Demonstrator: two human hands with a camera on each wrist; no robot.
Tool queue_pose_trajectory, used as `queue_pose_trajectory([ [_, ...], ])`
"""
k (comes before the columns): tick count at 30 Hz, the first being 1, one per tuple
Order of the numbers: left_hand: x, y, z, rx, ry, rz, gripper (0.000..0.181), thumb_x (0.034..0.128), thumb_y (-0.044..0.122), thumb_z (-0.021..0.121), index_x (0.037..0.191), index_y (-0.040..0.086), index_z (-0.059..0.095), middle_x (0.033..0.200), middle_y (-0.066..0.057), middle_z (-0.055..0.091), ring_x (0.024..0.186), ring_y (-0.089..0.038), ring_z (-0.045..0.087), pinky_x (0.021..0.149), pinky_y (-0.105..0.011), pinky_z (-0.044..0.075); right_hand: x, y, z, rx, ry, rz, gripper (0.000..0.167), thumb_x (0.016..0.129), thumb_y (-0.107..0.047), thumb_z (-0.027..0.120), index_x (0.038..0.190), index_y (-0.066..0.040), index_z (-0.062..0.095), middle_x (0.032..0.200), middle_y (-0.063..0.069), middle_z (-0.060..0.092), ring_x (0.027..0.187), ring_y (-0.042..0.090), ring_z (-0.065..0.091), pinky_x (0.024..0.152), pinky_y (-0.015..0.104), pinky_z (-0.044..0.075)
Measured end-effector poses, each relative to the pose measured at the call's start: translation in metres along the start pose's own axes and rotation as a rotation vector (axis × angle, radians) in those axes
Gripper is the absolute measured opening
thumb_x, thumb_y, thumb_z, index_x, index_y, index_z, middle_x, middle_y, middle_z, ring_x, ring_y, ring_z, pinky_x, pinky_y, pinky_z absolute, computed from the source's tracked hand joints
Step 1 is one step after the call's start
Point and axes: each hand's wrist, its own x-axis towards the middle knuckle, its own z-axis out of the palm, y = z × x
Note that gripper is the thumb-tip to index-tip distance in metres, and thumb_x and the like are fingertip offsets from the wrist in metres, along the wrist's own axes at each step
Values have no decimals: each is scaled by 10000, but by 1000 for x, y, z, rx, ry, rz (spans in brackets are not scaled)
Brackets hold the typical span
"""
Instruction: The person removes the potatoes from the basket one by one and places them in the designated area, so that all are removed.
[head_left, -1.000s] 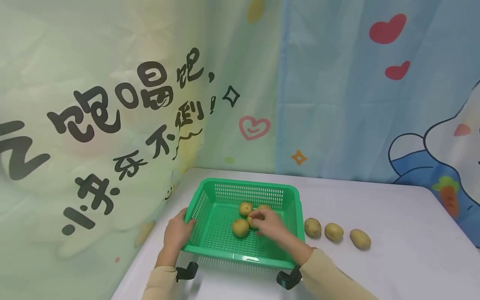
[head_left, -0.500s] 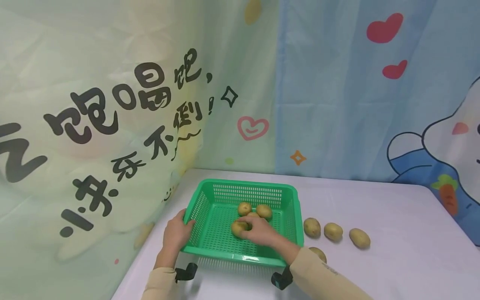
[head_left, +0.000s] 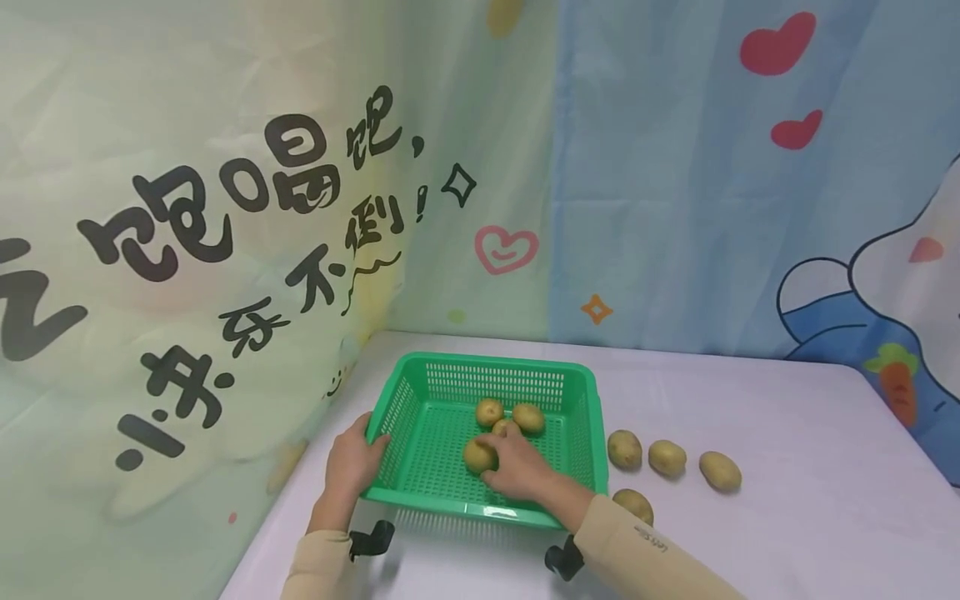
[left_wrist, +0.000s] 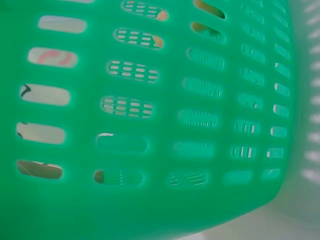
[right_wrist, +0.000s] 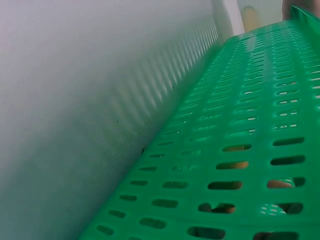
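Note:
A green plastic basket (head_left: 420,505) with slotted walls stands on the table. My left hand (head_left: 352,458) grips its left rim, thumb inside and fingers outside. Inside the basket, my right hand (head_left: 521,467) has its fingers and thumb around the right side of a potato (head_left: 477,457) at the front of a small group. Close behind lie a potato (head_left: 490,412), another potato (head_left: 528,418) and one partly covered potato (head_left: 504,427). Both wrist views are filled mostly by the basket wall (left_wrist: 165,200), with neither hand's grip plainly visible.
On the table (head_left: 810,517) right of the basket lie several loose potatoes: one potato (head_left: 625,450) near the wall, a second potato (head_left: 667,458), a third potato (head_left: 720,472), and a potato (head_left: 634,506) partly behind the right sleeve. Printed curtains (head_left: 660,208) hang behind.
My right hand has moved left and forward from the middle potato to the front-left one, uncovering the back-right potato. My left hand stays on the rim, and the basket has not moved.

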Motion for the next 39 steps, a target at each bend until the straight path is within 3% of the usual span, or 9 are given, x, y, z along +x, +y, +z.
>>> queue_pose_trajectory([
  [7,1,2,0,1,0,-1,540,952,208,611,1417,-17,453,1120,-241,654,643,-192,565,541,-318,430,-1,-3,-4,6,34,10,414,807,-101,694,1215,-75,631,1289,147,545,1141,331,553,907,500,471],
  [14,0,3,0,-9,6,-7,543,950,210,612,1418,-15,454,1110,-238,656,625,-188,558,532,-310,426,-1,-5,-4,23,9,-29,273,808,-90,699,1077,-139,705,1040,15,668,916,196,597,763,381,502],
  [21,-1,3,0,-16,2,-14,541,954,215,608,1422,-7,451,1106,-230,656,615,-182,547,525,-304,416,-3,-5,-3,51,-74,-80,417,790,-57,706,1201,-131,700,1084,67,547,831,172,488,657,295,451],
  [25,0,2,1,-16,-2,-17,547,954,221,606,1428,0,446,1101,-223,658,600,-175,540,513,-298,410,-5,-6,-3,22,-122,-140,460,775,-24,706,1223,-123,677,1176,107,588,980,246,566,803,378,503],
  [29,0,1,2,-22,-6,-28,549,956,225,602,1431,3,442,1096,-217,657,590,-173,538,506,-296,413,-7,-7,-5,14,-168,-224,435,804,-5,704,1231,-80,656,1249,89,633,1194,312,552,988,474,439],
  [33,0,2,2,-26,-7,-24,548,955,225,603,1429,2,445,1103,-225,656,600,-177,549,515,-300,425,-7,-6,-6,10,-179,-245,422,812,0,713,1226,-57,653,1242,79,645,1198,299,559,1001,453,435],
  [39,-1,2,0,-11,9,-21,545,953,226,611,1424,2,453,1156,-244,644,637,-194,560,535,-316,424,-8,-5,-5,-3,-174,-179,469,714,30,704,1169,-81,678,1166,71,677,1128,289,602,946,439,477],
])
